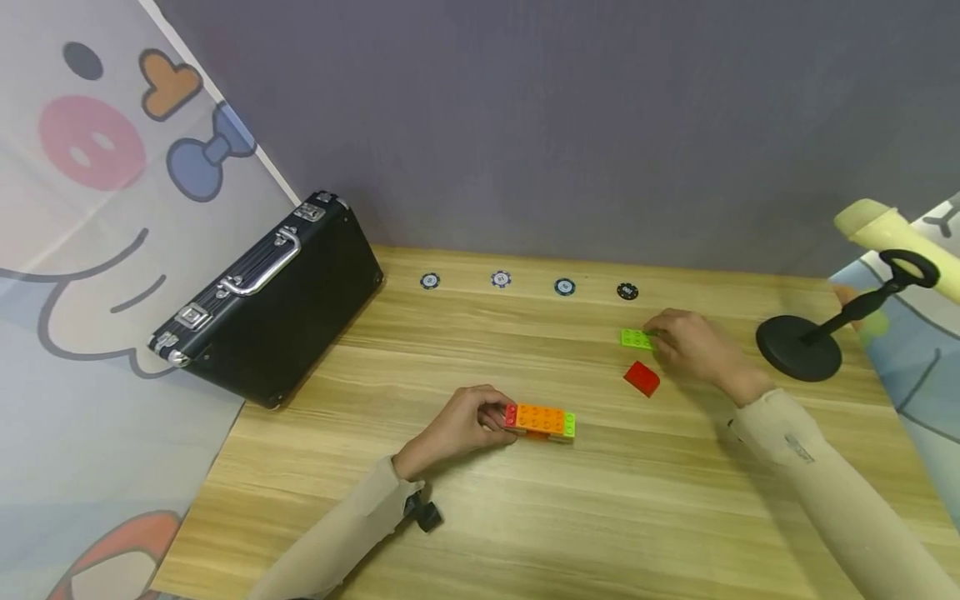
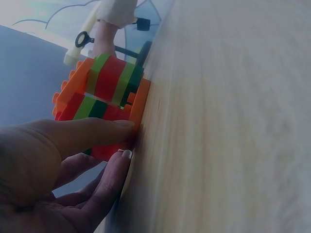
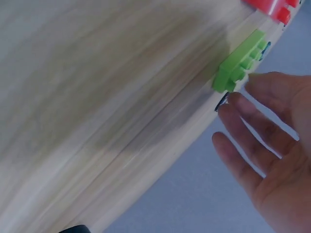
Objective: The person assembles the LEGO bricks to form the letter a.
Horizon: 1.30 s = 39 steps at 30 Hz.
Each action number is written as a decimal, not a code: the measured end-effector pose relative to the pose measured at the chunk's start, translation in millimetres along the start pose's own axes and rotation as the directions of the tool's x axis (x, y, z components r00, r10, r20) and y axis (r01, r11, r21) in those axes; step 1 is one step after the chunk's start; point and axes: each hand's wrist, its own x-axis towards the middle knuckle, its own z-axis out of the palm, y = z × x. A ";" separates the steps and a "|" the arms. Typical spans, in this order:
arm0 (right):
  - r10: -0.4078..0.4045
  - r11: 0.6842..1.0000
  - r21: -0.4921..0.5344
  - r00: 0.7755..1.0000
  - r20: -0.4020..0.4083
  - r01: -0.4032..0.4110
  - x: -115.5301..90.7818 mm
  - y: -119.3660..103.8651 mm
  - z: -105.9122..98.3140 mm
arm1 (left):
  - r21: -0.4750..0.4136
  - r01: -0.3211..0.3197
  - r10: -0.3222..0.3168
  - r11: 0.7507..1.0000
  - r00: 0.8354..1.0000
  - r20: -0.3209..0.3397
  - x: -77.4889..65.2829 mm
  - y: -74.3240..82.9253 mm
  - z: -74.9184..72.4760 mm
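Note:
Near the middle of the table, my left hand (image 1: 459, 423) pinches the left end of a structure of toy bricks (image 1: 540, 418). Its top is an orange brick between red and lime ends. The left wrist view shows stacked red, green and orange bricks (image 2: 111, 80), with the thumb (image 2: 104, 131) against one side and fingertips low on the other. My right hand (image 1: 693, 350) reaches to a lime green brick (image 1: 635, 338), which lies studs up. Its fingers look spread in the right wrist view, close to the green brick (image 3: 238, 63); contact is unclear. A red brick (image 1: 642, 378) lies just nearer.
Several poker chips (image 1: 565, 287) lie in a row along the table's back. At the left stands a black case (image 1: 285, 304) with a silver handle. A black stand (image 1: 798, 347) at the right holds a pale yellow microphone-shaped object (image 1: 911, 246). A grey wall rises behind.

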 end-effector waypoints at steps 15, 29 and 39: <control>-0.132 0.991 -0.017 0.991 0.009 0.133 -4.0 1.0 12.3 | -0.008 0.013 -0.013 1.000 1.000 0.000 -5.1 -1.0 3.5; -0.179 0.973 -0.156 0.982 -0.053 0.169 -6.8 -2.0 12.9 | -0.011 0.014 -0.014 1.000 1.000 0.000 -4.8 -1.1 4.5; -0.317 0.929 -0.255 0.932 -0.177 0.267 -13.9 -69.6 -18.3 | 0.002 -0.006 0.006 1.000 1.000 -0.005 -0.1 0.0 1.8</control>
